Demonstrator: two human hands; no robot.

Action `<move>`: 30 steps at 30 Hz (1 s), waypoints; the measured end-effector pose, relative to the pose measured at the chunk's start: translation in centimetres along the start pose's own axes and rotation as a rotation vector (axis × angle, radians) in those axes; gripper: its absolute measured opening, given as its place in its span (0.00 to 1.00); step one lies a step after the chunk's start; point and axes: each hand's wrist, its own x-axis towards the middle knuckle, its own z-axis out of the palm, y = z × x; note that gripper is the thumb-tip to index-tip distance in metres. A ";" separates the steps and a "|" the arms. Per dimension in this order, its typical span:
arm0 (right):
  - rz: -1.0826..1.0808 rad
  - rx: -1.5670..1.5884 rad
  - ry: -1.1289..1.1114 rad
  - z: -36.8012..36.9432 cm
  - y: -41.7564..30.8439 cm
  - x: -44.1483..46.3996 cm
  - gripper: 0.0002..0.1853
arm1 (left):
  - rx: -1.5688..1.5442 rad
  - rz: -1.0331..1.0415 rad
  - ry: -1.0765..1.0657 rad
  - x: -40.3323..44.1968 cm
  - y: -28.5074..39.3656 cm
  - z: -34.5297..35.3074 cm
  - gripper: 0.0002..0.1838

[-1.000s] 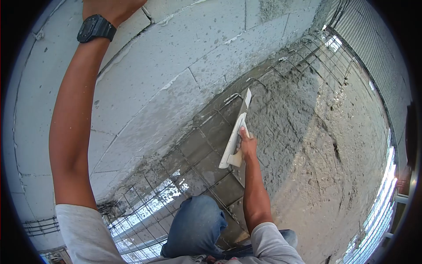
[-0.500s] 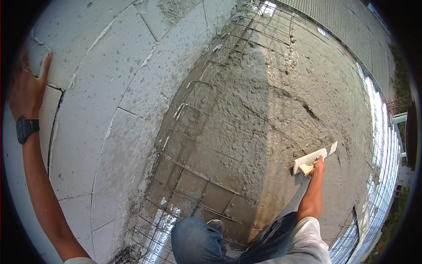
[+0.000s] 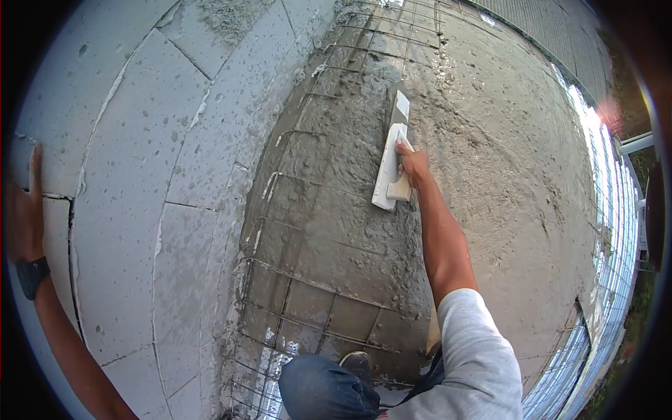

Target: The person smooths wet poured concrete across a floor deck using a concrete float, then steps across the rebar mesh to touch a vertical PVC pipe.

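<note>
Right hand: closed around the handle of the float, a little right of the frame's centre and above it; the right hand [image 3: 414, 166] has its thumb side towards the blade.
Float: the pale float [image 3: 390, 164] lies in the upper middle, its long blade running from near top centre down and slightly left, grey smears near the upper end; whether it presses on the concrete or sits just above, I cannot tell.
Left hand: the left hand [image 3: 26, 218] is at the left edge, dim there, thumb spread wide, holding nothing visible, against the block wall [image 3: 122, 161].
Wrist: black watch [image 3: 33, 277] on the left one.
Concrete: rough wet concrete [image 3: 490, 217] fills the centre and right.
Mesh: bare steel mesh [image 3: 289, 276] shows at lower centre.
Leg: a jeans knee [image 3: 325, 388] at bottom centre, a shoe [image 3: 357, 365] beside it.
</note>
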 end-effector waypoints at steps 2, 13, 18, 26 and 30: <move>-0.151 -0.141 -0.034 3.3 0.1 -1.2 0.33 | -0.014 -0.007 0.009 0.2 0.1 -0.4 0.58; -0.227 -0.401 -0.506 11.3 7.0 -18.9 0.38 | 0.041 -0.082 -0.038 0.1 -0.6 2.2 0.48; -0.409 -0.512 -0.513 6.0 10.2 -23.4 0.39 | -0.008 -0.076 0.012 0.2 0.0 2.7 0.51; -0.357 -0.479 -0.132 -6.3 11.1 -24.9 0.40 | -0.367 -0.126 -0.170 -0.2 0.0 -3.4 0.55; -0.237 -0.620 0.048 -14.7 15.4 -23.7 0.38 | -0.262 -0.094 0.011 -0.8 -0.7 -1.0 0.60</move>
